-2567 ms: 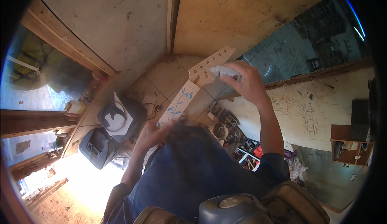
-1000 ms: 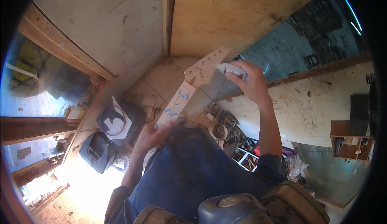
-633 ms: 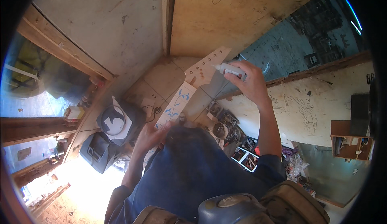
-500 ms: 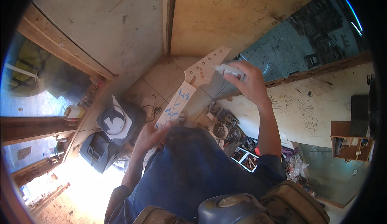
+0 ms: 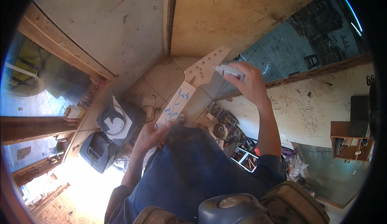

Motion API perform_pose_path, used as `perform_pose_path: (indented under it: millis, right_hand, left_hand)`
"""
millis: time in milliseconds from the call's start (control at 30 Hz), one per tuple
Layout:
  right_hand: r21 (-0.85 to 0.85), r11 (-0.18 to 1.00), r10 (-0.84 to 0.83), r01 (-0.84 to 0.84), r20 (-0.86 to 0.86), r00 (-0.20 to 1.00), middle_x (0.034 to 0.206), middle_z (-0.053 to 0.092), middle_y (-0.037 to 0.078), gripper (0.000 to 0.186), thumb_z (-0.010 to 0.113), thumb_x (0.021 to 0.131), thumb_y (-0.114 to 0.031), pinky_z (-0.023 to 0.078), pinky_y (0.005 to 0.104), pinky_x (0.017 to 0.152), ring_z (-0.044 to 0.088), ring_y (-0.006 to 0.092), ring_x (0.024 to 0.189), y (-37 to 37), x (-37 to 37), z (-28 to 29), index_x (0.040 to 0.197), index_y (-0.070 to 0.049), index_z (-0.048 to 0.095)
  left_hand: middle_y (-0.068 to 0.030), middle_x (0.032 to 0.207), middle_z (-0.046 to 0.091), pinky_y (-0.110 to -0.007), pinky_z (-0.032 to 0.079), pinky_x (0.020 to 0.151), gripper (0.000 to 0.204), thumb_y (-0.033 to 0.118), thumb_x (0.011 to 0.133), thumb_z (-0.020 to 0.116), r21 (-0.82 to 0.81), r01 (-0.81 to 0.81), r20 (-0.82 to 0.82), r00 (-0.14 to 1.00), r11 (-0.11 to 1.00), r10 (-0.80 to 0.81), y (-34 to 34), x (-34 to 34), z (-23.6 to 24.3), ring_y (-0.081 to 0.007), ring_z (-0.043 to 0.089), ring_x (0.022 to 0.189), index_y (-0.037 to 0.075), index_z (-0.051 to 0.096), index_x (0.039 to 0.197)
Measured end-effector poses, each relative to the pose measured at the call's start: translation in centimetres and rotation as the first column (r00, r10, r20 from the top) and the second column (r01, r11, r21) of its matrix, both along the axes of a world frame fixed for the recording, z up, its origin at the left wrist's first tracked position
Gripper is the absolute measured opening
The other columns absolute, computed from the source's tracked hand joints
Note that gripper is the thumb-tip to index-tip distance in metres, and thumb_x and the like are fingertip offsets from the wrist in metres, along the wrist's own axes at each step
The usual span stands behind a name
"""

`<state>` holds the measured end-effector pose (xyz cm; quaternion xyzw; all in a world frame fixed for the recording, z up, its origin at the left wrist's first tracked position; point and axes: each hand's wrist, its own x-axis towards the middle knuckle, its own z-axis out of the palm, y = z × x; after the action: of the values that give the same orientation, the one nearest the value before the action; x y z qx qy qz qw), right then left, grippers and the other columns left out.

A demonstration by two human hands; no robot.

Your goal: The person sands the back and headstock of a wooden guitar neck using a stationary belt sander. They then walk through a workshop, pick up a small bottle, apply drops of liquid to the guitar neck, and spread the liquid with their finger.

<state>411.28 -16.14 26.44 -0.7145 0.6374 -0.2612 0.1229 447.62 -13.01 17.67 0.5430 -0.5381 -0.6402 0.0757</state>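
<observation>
A pale wooden guitar neck point(image 5: 176, 104) slants up and away from my body, its fretboard bearing a blue vine pattern. Its angular headstock point(image 5: 206, 68), pierced by several round holes, points to the far right. My left hand point(image 5: 152, 137) is closed around the near end of the neck, close to my shirt. In my right hand point(image 5: 249, 82) is a small white glue bottle point(image 5: 231, 72), tipped so that its nozzle points left at the headstock's edge. Whether the nozzle touches the wood I cannot tell.
On the left stand grey machine-like cases point(image 5: 98, 149), one topped by a round white piece point(image 5: 114, 122). Below my right arm are a white divided tray point(image 5: 245, 159) of tools and several containers point(image 5: 220, 131). A wooden panel wall point(image 5: 225, 22) rises ahead.
Almost nothing differs. The bottle in my right hand has shifted very slightly at the headstock, while my left hand and the neck stay in place.
</observation>
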Motion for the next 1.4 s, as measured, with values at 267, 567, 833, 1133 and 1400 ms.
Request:
perform_pose_path:
  millis: [267, 567, 833, 1133, 1400]
  right_hand:
    - [-0.012, 1.0, -0.02, 0.02, 0.022, 1.0, 0.1, 0.072, 0.016, 0.035, 0.08, 0.087, -0.026, 0.053, 0.0395, 0.075, 0.069, 0.0311, 0.085, 0.0, -0.1, -0.3, 0.109, 0.0, 0.072]
    - [0.011, 1.0, -0.029, 0.029, 0.04, 0.999, 0.101, 0.072, 0.016, 0.036, 0.08, 0.086, -0.026, 0.053, 0.039, 0.076, 0.069, 0.0318, 0.086, 0.0, 0.1, -0.4, 0.11, 0.001, 0.072]
    - [-0.002, 1.0, -0.014, 0.014, 0.051, 0.999, 0.099, 0.072, 0.017, 0.036, 0.08, 0.086, -0.026, 0.053, 0.0391, 0.075, 0.069, 0.0318, 0.086, -0.1, 0.3, -0.7, 0.109, 0.0, 0.072]
    - [0.02, 0.999, -0.035, 0.034, 0.057, 0.998, 0.099, 0.072, 0.015, 0.034, 0.08, 0.086, -0.025, 0.053, 0.0382, 0.074, 0.069, 0.0308, 0.084, -0.1, 0.4, -0.6, 0.109, -0.001, 0.072]
    - [0.035, 0.999, -0.036, 0.035, 0.03, 0.999, 0.1, 0.072, 0.016, 0.035, 0.08, 0.086, -0.026, 0.052, 0.0399, 0.076, 0.068, 0.0328, 0.087, -0.7, 0.9, -0.5, 0.11, -0.001, 0.072]
  left_hand:
    - [-0.0054, 0.058, 0.062, -0.03, 0.048, 0.05, 0.068, 0.068, 0.094, 0.061, -0.028, -0.003, 0.004, 1.0, 1.0, 0.003, 0.0, 0.2, -0.4, -0.0149, 0.064, 0.052, 0.0, 0.069, 0.088]
    - [-0.0058, 0.058, 0.062, -0.031, 0.048, 0.05, 0.068, 0.068, 0.093, 0.062, 0.0, 0.002, 0.015, 1.0, 1.0, -0.002, -0.1, 0.3, -0.1, -0.0149, 0.064, 0.052, 0.0, 0.069, 0.086]
    - [-0.0059, 0.059, 0.062, -0.03, 0.048, 0.05, 0.067, 0.066, 0.094, 0.062, 0.001, 0.002, 0.018, 1.0, 1.0, -0.002, -0.3, 0.4, 0.1, -0.0152, 0.064, 0.052, 0.0, 0.07, 0.088]
    - [-0.0071, 0.058, 0.062, -0.029, 0.048, 0.049, 0.083, 0.081, 0.085, 0.06, -0.008, 0.013, 0.013, 1.0, 1.0, -0.013, -0.8, 0.5, -0.2, -0.0149, 0.063, 0.052, -0.001, 0.066, 0.076]
    - [-0.0077, 0.056, 0.063, -0.032, 0.05, 0.05, 0.074, 0.069, 0.093, 0.061, -0.008, 0.018, 0.032, 0.999, 1.0, -0.018, -1.3, 0.8, -0.8, -0.0169, 0.065, 0.051, -0.001, 0.067, 0.071]
